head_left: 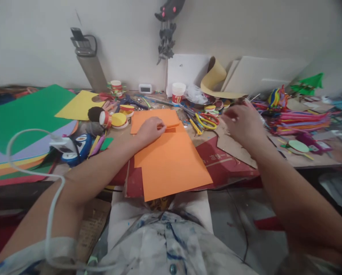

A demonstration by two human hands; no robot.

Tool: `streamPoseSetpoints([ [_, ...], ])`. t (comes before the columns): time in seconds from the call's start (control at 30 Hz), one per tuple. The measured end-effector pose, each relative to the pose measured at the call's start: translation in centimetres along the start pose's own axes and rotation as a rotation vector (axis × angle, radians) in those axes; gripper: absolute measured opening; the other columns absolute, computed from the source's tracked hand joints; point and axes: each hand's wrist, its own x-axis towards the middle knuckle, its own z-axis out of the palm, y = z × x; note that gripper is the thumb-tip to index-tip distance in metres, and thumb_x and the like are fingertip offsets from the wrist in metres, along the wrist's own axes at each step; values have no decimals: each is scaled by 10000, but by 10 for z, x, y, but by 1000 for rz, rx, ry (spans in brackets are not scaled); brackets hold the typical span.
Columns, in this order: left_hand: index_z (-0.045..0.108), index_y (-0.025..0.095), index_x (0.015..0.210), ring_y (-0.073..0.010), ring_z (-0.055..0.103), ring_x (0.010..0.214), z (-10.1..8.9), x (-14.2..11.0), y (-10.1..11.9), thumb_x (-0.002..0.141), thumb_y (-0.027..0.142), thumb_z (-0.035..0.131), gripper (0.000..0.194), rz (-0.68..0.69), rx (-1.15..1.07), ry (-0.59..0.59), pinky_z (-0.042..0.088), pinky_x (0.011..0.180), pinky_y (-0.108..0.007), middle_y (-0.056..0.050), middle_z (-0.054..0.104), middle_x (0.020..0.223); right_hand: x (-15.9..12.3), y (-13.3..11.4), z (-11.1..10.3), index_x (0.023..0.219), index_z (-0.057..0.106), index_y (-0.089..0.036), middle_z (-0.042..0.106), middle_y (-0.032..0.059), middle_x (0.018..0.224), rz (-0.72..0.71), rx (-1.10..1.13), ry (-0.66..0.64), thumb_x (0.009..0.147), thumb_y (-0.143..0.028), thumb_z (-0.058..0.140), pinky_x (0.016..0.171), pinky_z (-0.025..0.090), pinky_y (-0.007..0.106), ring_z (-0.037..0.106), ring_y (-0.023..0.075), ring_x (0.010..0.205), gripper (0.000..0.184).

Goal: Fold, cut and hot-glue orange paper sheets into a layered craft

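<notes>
My left hand (151,131) has its fingers closed on a small narrow piece of orange paper (172,125). The hand rests over a large orange sheet (175,164), which overhangs the table's front edge. Another orange piece (139,118) lies behind that hand. My right hand (242,124) is raised above the right part of the table, its fingers curled and smeared by motion, so whether anything is in them cannot be made out. Left of it lie scissors with yellow and red handles (206,121) and a yellow cutter-like tool (195,127).
Coloured sheets (30,114) and a blue device with a white cable (79,149) are at the left. A tall bottle (90,65) and a paper cup (178,93) stand at the back. Bundled pipe cleaners (299,122) lie right, beyond brown cardboard (234,147).
</notes>
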Motion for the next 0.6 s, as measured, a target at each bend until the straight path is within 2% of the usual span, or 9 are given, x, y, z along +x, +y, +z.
streamPoseSetpoints([
  [0.07, 801, 163, 907, -259, 724, 996, 1, 1, -2, 927, 225, 638, 176, -3, -36, -5, 554, 951, -390, -108, 805, 1015, -28, 41, -7, 1141, 750, -101, 724, 282, 1180, 181, -230, -11, 1015, -328, 617, 943, 438, 411, 632, 337, 1149, 293],
  [0.1, 804, 166, 906, -253, 725, 986, 2, 1, -3, 924, 223, 641, 173, -7, -54, -12, 555, 943, -384, -104, 807, 1013, -41, 58, -7, 1177, 739, -58, 705, 328, 1206, 249, -349, -51, 1023, -356, 613, 961, 424, 433, 617, 377, 1204, 358],
  [0.17, 808, 170, 904, -238, 729, 965, 4, 3, -5, 917, 219, 650, 166, -33, -88, -17, 559, 917, -364, -95, 812, 1004, -62, 83, -3, 1204, 715, 22, 695, 379, 1193, 295, -504, -196, 1053, -376, 554, 970, 402, 460, 623, 436, 1225, 455],
  [0.27, 811, 169, 897, -222, 737, 936, 7, 5, -10, 905, 218, 669, 150, -91, -149, -29, 562, 879, -337, -83, 815, 980, -79, 95, 7, 1290, 648, 94, 682, 424, 1191, 380, -505, -326, 1049, -385, 536, 889, 404, 451, 672, 456, 1161, 548],
  [0.37, 811, 167, 890, -217, 748, 930, 8, 6, -15, 903, 235, 683, 145, -131, -219, -62, 564, 871, -326, -75, 818, 975, -75, 94, 10, 1339, 627, 88, 699, 403, 1149, 505, -391, -370, 1022, -281, 510, 813, 414, 427, 718, 414, 1069, 500],
  [0.43, 810, 168, 883, -220, 752, 952, 7, 6, -17, 902, 245, 692, 142, -130, -233, -79, 562, 896, -331, -74, 820, 984, -67, 96, 8, 1182, 726, 22, 712, 355, 1040, 572, -300, -403, 994, -273, 543, 763, 419, 414, 726, 377, 990, 394],
  [0.5, 810, 175, 878, -223, 749, 972, 7, 7, -18, 901, 245, 695, 136, -115, -214, -85, 559, 921, -339, -71, 819, 997, -58, 101, 5, 905, 764, -87, 694, 274, 877, 612, -218, -433, 967, -316, 608, 717, 420, 406, 709, 332, 868, 284],
  [0.6, 808, 177, 878, -227, 741, 987, 7, 7, -16, 906, 236, 697, 129, -83, -167, -90, 559, 940, -350, -78, 814, 1011, -50, 114, -2, 600, 622, -221, 601, 156, 632, 636, -157, -379, 898, -352, 708, 643, 407, 409, 611, 255, 633, 337],
])
